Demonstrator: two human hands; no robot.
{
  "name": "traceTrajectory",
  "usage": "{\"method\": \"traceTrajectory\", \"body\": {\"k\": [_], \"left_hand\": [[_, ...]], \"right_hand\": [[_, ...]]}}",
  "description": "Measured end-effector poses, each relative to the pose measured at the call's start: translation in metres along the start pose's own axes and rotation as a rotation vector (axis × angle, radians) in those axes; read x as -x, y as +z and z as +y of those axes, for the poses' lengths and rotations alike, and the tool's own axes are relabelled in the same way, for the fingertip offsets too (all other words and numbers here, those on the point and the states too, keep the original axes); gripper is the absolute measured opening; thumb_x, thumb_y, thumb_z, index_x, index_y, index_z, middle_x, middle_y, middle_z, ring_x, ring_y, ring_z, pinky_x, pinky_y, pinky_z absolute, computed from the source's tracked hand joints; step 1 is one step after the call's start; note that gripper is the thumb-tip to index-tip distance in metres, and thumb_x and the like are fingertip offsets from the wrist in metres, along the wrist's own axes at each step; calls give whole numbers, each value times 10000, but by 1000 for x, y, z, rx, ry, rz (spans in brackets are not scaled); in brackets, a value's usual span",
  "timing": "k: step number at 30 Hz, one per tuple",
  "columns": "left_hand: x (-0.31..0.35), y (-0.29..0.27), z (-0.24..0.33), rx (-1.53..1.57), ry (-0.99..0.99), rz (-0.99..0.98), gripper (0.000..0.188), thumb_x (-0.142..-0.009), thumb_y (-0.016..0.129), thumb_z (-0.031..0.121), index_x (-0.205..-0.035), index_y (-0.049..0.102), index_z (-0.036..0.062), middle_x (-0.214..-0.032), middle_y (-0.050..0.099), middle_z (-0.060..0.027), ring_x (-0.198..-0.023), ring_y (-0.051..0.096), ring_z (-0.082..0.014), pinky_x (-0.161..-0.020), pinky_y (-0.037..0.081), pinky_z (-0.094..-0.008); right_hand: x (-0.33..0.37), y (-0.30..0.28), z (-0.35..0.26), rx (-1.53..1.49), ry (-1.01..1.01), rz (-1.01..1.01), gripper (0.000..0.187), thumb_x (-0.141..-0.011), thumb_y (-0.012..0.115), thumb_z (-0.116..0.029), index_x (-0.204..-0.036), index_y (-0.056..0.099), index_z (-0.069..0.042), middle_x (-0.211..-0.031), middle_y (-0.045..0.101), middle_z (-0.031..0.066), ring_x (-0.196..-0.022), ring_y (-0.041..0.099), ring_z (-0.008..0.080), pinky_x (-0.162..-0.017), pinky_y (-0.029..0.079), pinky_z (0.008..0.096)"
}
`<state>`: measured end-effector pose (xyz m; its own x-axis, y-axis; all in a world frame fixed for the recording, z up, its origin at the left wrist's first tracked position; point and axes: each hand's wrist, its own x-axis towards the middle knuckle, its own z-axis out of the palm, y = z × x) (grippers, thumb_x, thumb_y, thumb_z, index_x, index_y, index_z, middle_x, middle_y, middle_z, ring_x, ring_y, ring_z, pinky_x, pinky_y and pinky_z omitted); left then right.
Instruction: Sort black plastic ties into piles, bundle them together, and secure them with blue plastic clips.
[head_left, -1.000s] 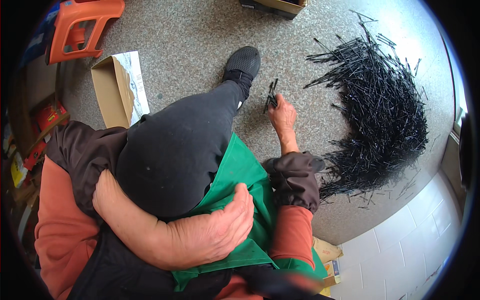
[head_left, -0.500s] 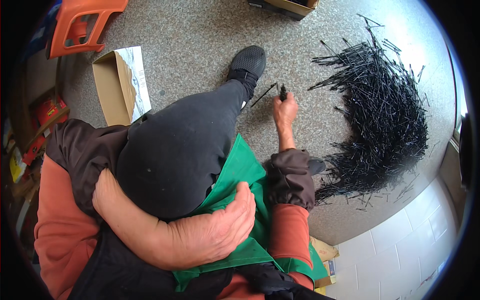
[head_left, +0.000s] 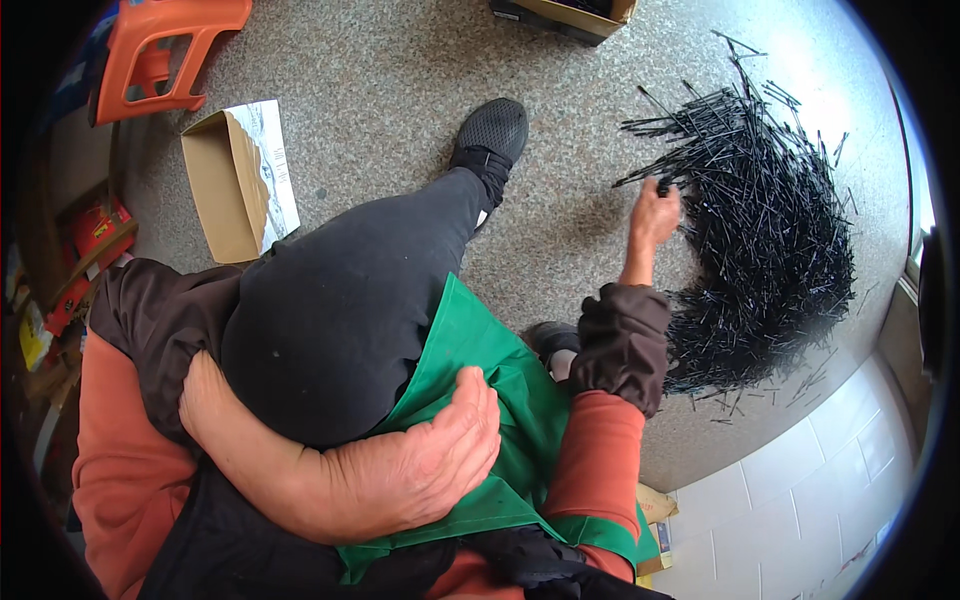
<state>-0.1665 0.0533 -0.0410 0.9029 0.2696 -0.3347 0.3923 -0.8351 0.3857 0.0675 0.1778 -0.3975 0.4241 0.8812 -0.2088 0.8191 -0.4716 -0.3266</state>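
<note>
A big heap of thin black sticks (head_left: 770,230) lies on the floor to the right. At its left edge is my right hand (head_left: 655,217), closed around a small bundle of black sticks (head_left: 664,187) whose dark ends poke out above the fingers. The rest of that bundle is hidden by the hand or merges with the heap. My left hand (head_left: 425,470) rests on the green apron (head_left: 490,345) over my lap, its fingers extended and slightly curved, with nothing visible in it. Its palm is turned out of sight.
An opened cardboard box (head_left: 222,185) with a torn white flap lies left of my leg. Beyond it is an orange plastic stool (head_left: 160,60). Another box (head_left: 570,18) stands at the far edge. My black shoe (head_left: 492,130) is on the speckled floor; a white wall (head_left: 800,500) borders the lower right.
My right hand has moved right, from beside my shoe to the heap's left edge, with the black sticks in it. The loose stick seen beside it is no longer there. My left hand stays put.
</note>
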Motion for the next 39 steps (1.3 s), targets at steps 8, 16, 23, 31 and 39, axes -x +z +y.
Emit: {"method": "traceTrajectory", "body": {"k": [8,16,23,31,39], "left_hand": [[-2,0,-2,-7,-9,-69,438,-818,365,269,-1056,531,-58,-1010,573,-196,-908,539,-322,-865,391,-476],[-6,-1,3,24,-14,-15,443,-817,372,270,-1057,527,-69,-1013,568,-209,-911,537,-338,-858,392,-485],[-4,9,22,31,-16,78,418,-819,372,267,-999,533,-74,-886,584,-215,-786,567,-348,-767,434,-505],[-4,14,35,-49,125,82,415,-805,382,265,-1015,531,-61,-699,576,-155,-611,561,-290,-591,471,-484],[-17,13,36,24,32,-7,442,-773,401,254,-1098,541,-12,-673,573,-165,-631,560,-287,-647,463,-459]], "right_hand": [[-34,11,-14,83,75,-159,543,-645,636,-463,-852,625,38,-914,613,245,-887,592,370,-770,459,431],[73,41,16,-311,-72,-247,425,-687,649,-358,-700,621,65,-605,599,195,-555,560,270,-573,426,414],[128,30,75,-490,199,-376,267,-730,619,-234,-598,555,-11,-454,482,40,-332,454,148,-335,346,288],[106,-12,55,-200,-63,-244,235,-691,617,-238,-756,630,-13,-672,611,164,-657,600,281,-653,443,378],[69,16,19,-2,41,-193,380,-686,662,-367,-789,633,-3,-766,616,223,-753,590,396,-682,453,450]]}}
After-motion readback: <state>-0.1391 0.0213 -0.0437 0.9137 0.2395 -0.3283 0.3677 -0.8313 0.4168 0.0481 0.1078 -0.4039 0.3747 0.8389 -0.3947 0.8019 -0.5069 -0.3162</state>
